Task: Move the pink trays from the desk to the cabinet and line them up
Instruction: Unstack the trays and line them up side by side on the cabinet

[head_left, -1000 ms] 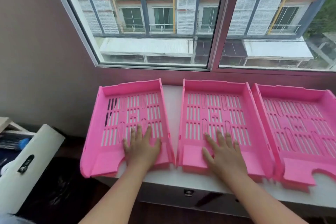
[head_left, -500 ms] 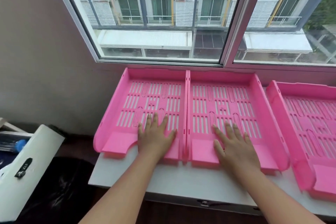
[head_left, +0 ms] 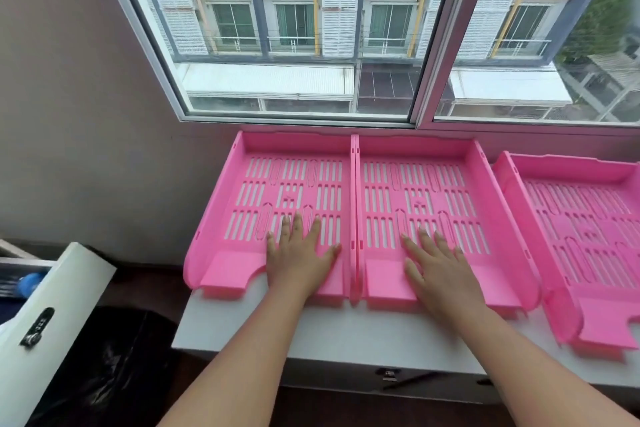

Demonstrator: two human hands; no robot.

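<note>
Three pink slotted trays lie on the white cabinet top [head_left: 346, 329] under the window. The left tray [head_left: 249, 184] and the middle tray [head_left: 467, 191] stand side by side with their long walls touching and their backs against the wall. My left hand [head_left: 299, 256] lies flat, fingers spread, on the left tray's front floor. My right hand [head_left: 440, 267] lies flat on the middle tray's front floor. The right tray [head_left: 588, 236] sits apart across a narrow gap, turned slightly and nearer the front edge, cut off by the frame.
A sliding window [head_left: 346, 45] rises right behind the trays. Left of the cabinet stands a white open drawer front with a lock [head_left: 38, 326], with a black bag [head_left: 114, 367] on the floor beside it. The cabinet's front edge has a latch [head_left: 389, 374].
Both hands have pushed the left and middle trays back toward the wall; the left tray swung straight and closed the gap to the middle one. The right tray stayed put.
</note>
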